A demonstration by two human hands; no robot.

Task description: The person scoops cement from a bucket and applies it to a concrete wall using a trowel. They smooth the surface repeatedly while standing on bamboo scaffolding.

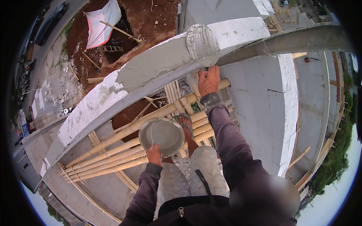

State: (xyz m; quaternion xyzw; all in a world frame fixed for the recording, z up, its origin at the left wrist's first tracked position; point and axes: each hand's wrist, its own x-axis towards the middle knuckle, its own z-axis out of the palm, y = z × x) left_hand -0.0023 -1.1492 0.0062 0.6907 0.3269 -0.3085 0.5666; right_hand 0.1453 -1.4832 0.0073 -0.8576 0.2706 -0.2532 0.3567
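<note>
My left hand (154,154) grips the near rim of a round, mortar-smeared bowl (143,141). Grey wet mortar (166,135) lies inside it. Farther ahead, my right hand (209,80) is closed around the handle of a trowel, mostly hidden by my fingers. The trowel's round, mortar-coated blade (203,45) lies over the top of a curving block wall (94,107). A band of smooth grey mortar (151,66) covers the wall top left of the blade. Bare white block shows on both sides of that band.
I stand on bamboo poles (128,132) lashed into a scaffold, with gaps showing the ground far below. A second block wall (256,94) rises at the right, and a grey curved beam (298,41) meets the wall. Beyond lies a red-earth pit under a white sheet (103,20).
</note>
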